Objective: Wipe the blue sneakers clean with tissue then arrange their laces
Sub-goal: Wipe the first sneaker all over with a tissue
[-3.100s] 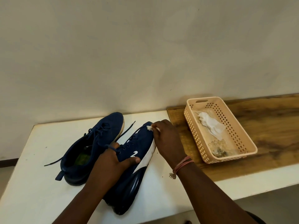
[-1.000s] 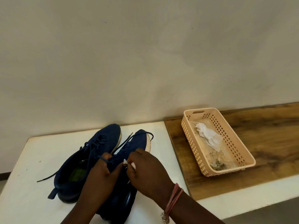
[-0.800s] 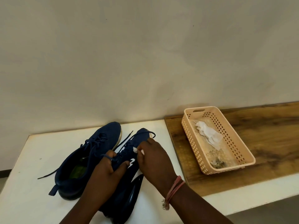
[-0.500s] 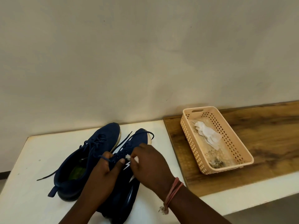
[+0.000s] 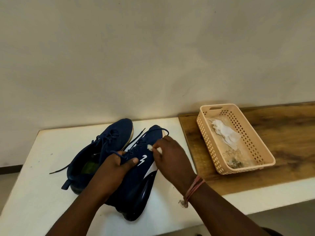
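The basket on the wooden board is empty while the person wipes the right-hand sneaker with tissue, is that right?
Not quite: the head view shows the basket holds crumpled white tissue. The rest stands: the right hand wipes the right-hand sneaker with tissue.

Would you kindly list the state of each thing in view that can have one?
Right sneaker: tilted on its side, gripped, laces loose.
Left sneaker: upright on the white table, untied.
Tissue wad: pinched against the right sneaker.
Left hand: gripping the right sneaker.
Right hand: pinching the tissue wad.
Basket: open, holding crumpled tissue.
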